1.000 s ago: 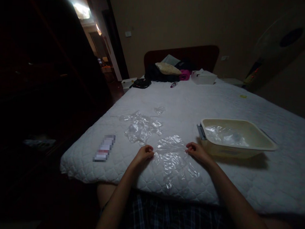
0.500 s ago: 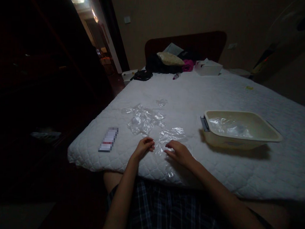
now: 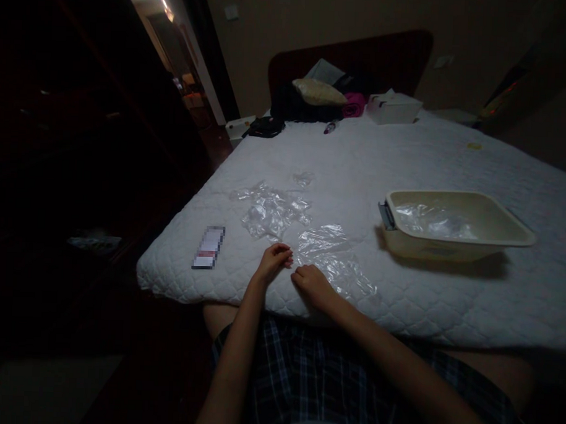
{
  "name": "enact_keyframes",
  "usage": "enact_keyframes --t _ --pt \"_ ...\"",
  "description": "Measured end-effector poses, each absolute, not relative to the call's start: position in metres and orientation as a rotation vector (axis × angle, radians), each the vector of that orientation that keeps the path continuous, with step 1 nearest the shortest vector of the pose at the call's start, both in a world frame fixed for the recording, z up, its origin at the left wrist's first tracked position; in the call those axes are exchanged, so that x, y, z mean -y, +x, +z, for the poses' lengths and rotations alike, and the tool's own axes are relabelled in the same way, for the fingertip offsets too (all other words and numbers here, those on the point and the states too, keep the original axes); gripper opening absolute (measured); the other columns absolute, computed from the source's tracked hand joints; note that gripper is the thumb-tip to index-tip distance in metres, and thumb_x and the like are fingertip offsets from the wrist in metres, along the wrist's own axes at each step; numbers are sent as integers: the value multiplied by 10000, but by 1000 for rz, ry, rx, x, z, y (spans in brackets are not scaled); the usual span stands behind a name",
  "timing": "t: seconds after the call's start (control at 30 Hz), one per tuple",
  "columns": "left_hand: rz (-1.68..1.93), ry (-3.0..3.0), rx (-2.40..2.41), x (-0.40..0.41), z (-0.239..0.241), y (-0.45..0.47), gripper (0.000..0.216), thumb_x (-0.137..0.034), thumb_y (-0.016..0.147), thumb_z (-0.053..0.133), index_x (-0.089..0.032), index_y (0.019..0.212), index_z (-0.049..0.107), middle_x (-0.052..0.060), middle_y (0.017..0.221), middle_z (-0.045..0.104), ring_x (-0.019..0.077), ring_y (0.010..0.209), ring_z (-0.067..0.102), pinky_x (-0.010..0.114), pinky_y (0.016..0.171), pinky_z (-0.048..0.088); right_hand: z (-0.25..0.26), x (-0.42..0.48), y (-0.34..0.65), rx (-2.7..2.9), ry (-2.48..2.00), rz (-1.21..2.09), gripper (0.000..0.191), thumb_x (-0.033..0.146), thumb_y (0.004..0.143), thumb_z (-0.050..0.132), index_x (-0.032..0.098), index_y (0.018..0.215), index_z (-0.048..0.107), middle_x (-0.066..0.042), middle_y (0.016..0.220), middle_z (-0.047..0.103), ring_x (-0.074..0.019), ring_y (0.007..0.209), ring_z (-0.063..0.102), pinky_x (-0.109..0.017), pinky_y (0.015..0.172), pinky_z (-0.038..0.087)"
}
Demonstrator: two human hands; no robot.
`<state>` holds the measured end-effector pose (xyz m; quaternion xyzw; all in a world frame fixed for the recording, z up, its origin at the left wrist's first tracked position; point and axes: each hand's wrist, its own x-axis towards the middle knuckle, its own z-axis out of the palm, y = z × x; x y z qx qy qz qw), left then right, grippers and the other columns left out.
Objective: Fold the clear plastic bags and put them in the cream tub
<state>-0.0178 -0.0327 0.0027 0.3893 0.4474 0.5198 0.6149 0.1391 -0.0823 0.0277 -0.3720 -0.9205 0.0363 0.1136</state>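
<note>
A clear plastic bag (image 3: 334, 260) lies flat on the white quilted mattress (image 3: 419, 149) near its front edge. My left hand (image 3: 274, 261) is curled, its fingertips pinching the bag's left edge. My right hand (image 3: 311, 284) is closed too, gripping the bag's near left corner, a finger's width from the left hand. Behind them lies a loose heap of several more clear plastic bags (image 3: 271, 211). A cream plastic basin (image 3: 454, 227) stands to the right with crumpled clear plastic inside.
A small flat box (image 3: 209, 247) lies at the mattress's left front. At the headboard sit dark clothes, a pillow (image 3: 319, 91), a pink item and a white box (image 3: 394, 107). To the left the floor is dark, with a lit doorway beyond.
My right hand has travelled left across the bag, from its right edge to close beside my left hand. The bag now lies stretched to the right of both hands. The view tilted down.
</note>
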Motion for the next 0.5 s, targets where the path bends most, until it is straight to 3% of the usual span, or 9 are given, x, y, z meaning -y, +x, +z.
enact_keyframes --t 0.3,0.5 --pt "1142 1134 -991 37 4 -18 221 -264 625 705 -145 803 649 42 788 580 120 634 555 212 514 413 30 80 151 2407 -1072 431 183 189 859 438 158 919 608 -65 876 633 -170 818 563 -290 770 404" --pt "1049 1487 -979 35 -3 -17 222 -245 640 700 -174 851 697 49 901 527 145 830 521 213 673 422 35 77 157 2168 -996 636 168 180 838 466 159 924 608 -68 891 643 -169 847 575 -306 796 429"
